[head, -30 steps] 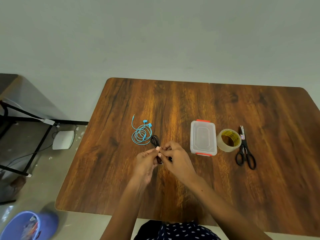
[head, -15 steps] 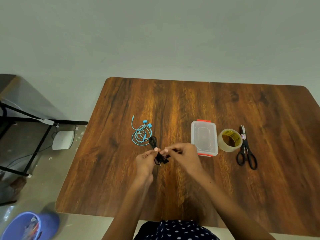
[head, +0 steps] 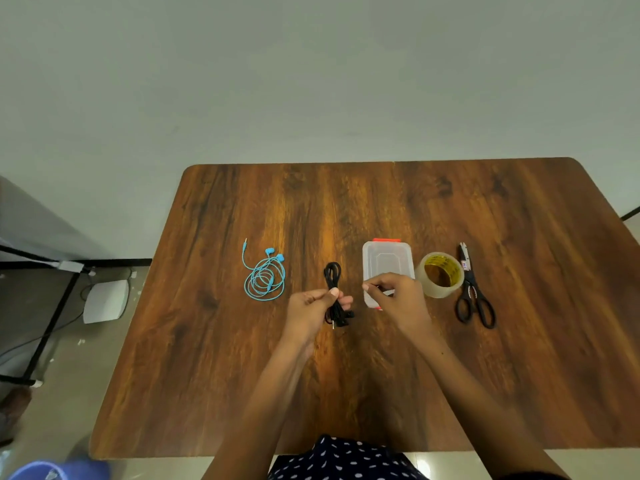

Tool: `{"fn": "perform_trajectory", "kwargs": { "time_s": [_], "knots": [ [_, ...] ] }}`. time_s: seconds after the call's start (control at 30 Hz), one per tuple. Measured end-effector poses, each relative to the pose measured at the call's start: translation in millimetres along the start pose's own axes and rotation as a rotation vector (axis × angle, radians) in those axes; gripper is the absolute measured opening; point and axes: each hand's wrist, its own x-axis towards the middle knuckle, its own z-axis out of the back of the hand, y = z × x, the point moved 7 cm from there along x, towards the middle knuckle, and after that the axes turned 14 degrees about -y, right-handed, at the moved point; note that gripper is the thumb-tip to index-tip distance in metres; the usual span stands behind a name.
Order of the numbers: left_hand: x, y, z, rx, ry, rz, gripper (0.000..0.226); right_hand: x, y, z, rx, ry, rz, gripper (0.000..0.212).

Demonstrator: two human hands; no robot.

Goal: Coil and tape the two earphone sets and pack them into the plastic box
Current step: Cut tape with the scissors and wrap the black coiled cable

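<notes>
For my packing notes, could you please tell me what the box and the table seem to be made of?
The plastic box looks like clear, slightly frosted plastic with orange-red clips: the wood shows through it. The table shows dark wood grain with a soft sheen, whether solid wood or laminate I cannot tell.

Coiled black earphones (head: 333, 282), loose blue earphones (head: 265, 280)

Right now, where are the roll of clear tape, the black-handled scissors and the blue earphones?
roll of clear tape (head: 439, 275): head view, on its side wall.
black-handled scissors (head: 471, 285): head view, near the pivot.
blue earphones (head: 265, 280): head view, on the coiled cable.
</notes>
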Motion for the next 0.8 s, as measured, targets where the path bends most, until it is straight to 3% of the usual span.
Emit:
{"fn": "perform_trajectory", "kwargs": {
  "time_s": [0.3,0.57,0.7,0.8],
  "knots": [
    [-5.4,14.8,-81.9,0.033,0.062,0.042,0.020,37.7,-82.4,75.6,-0.351,-0.155,-0.003,0.018],
    [-9.2,23.0,-124.2,0.034,0.026,0.036,0.017,50.8,-125.8,50.8,-0.698,0.202,0.243,0.036],
    [-10.7,27.0,-136.0,0.079,0.039,0.035,0.021,57.7,-134.5,46.4,-0.769,0.204,0.277,0.024],
    [-8.1,23.6,-137.6,0.125,0.044,0.023,0.019,60.2,-142.5,54.1,-0.691,0.178,0.234,0.028]
  ]
}}
